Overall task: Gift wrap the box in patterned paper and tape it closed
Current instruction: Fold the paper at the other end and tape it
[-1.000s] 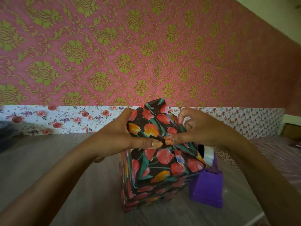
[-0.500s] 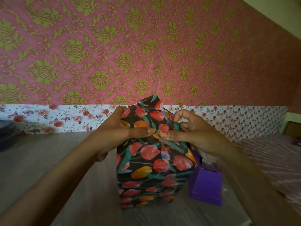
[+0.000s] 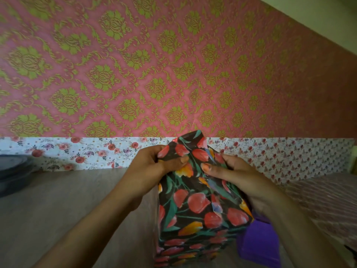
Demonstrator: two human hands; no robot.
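Note:
The box [image 3: 199, 219] stands upright on the wooden table, wrapped in dark paper printed with red and orange tulips. Its top end points up toward the wall, where a loose paper flap [image 3: 190, 146] sticks up. My left hand [image 3: 152, 169] grips the left side of that top fold, fingers curled over the paper. My right hand [image 3: 231, 175] holds the right side, thumb pressing the paper down across the top face. The box's far side is hidden.
A purple tape dispenser [image 3: 258, 246] stands on the table just right of the box, partly behind my right wrist. A dark round object [image 3: 13, 171] lies at the far left. The patterned wall rises right behind. A striped cloth [image 3: 324, 200] covers the right.
The box has come closer and more upright. My hands have moved from pinching the middle seam with the thumbs to gripping the paper at the top end.

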